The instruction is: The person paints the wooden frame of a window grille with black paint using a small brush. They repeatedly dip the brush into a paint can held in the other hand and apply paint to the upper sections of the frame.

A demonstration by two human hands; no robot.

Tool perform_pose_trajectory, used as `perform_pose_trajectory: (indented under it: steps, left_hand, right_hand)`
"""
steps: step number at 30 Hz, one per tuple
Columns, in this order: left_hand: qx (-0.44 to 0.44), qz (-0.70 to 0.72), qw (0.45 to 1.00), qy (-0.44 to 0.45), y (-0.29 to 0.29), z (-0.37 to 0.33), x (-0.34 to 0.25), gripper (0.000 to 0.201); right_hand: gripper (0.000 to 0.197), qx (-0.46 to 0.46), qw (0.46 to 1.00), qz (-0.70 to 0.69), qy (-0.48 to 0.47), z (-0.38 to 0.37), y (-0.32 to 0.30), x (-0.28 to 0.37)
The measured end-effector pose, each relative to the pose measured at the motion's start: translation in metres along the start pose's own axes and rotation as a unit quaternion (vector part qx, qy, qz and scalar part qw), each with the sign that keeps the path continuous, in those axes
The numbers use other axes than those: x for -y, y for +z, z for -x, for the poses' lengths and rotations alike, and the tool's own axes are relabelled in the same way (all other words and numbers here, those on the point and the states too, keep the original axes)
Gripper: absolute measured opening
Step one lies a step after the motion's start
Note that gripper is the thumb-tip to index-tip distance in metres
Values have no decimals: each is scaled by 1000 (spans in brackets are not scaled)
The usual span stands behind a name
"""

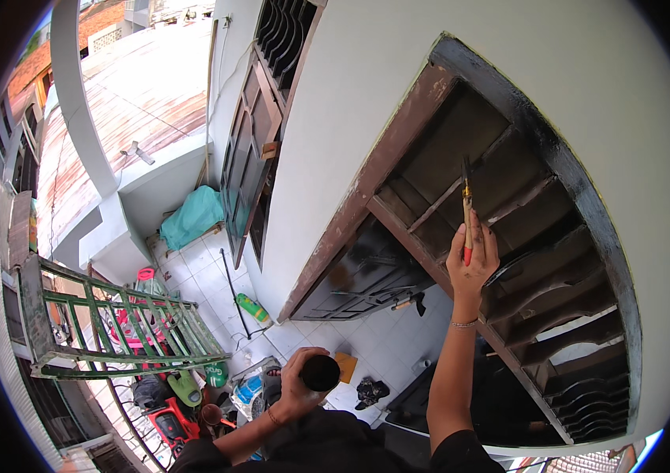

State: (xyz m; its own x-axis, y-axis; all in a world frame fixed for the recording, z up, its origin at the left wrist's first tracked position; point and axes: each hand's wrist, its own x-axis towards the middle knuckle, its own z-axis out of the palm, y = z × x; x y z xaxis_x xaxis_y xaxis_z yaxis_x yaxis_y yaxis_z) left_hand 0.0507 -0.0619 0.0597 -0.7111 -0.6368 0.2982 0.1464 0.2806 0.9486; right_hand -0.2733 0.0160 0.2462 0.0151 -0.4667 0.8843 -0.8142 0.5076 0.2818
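Note:
My right hand is raised and closed around the handle of a paintbrush with a red-tipped end and dark bristles. Behind the brush is a dark slatted wooden transom above a doorway; I cannot tell whether the bristles touch it. One side of its frame is coated dark grey to black, while another side shows worn brown. Low in front of my body, my left hand grips a round container with dark contents or a dark top.
A dark panelled door stands below the transom. At left are a green metal rack, a red and black tool and a green bottle. A teal cover lies by the far wall, near a brown shutter.

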Motion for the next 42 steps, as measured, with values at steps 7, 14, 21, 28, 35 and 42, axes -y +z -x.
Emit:
perform_pose_trajectory:
  steps: [7, 14, 21, 28, 35, 42]
  left_hand:
    - [-25, -2, 1000, 17, 4, -1, 5, 51]
    - [-10, -8, 1000, 13, 5, 1, 1, 55]
    - [-9, -12, 1000, 7, 8, 1, 1, 53]
    - [-31, -1, 1000, 4, 12, 4, 3, 49]
    - [-19, -2, 1000, -1, 5, 11, 8, 55]
    - [-21, -8, 1000, 10, 6, 10, 6, 55]
  right_hand:
    - [35, -56, 998, 6, -4, 5, 0, -1]
    - [33, -62, 996, 62, 33, 4, -3, -3]
    - [32, -10, 995, 94, 18, -7, 14, 23]
    - [40, -84, 989, 118, -17, 2, 39, 43]
    - [33, -111, 988, 94, 50, 4, 38, 39]
    - [34, -93, 987, 113, 63, -1, 36, 34]
